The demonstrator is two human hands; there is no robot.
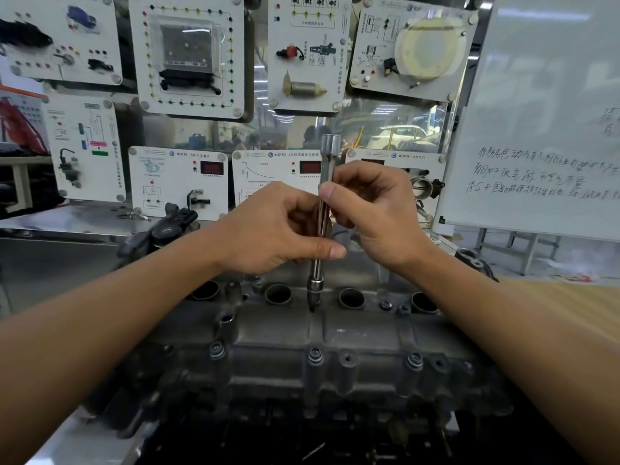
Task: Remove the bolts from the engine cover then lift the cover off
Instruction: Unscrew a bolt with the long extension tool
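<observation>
Head view shows the engine cover [335, 333] lying across the middle of the frame, with both hands raised over its far edge. The left hand [278, 229] and the right hand [375, 209] each pinch a long upright socket bar [330, 162], the right above the left. The bar's tip stands on a fastener at the cover's far edge, between two of the round plug wells [278, 293].

I judge the bolt-removal step to be in hand and not far along: bolts [315, 355] sit in place along the cover's near edge, and at least one more at its far edge. Next the bar wants spinning between the fingers, kept square to the cover so the tip does not slip off.

Above the cover there is open room. Behind it, display panels [188, 182] stand close. A wooden worktop [570, 313] to the cover's right offers a place for loosened bolts.
</observation>
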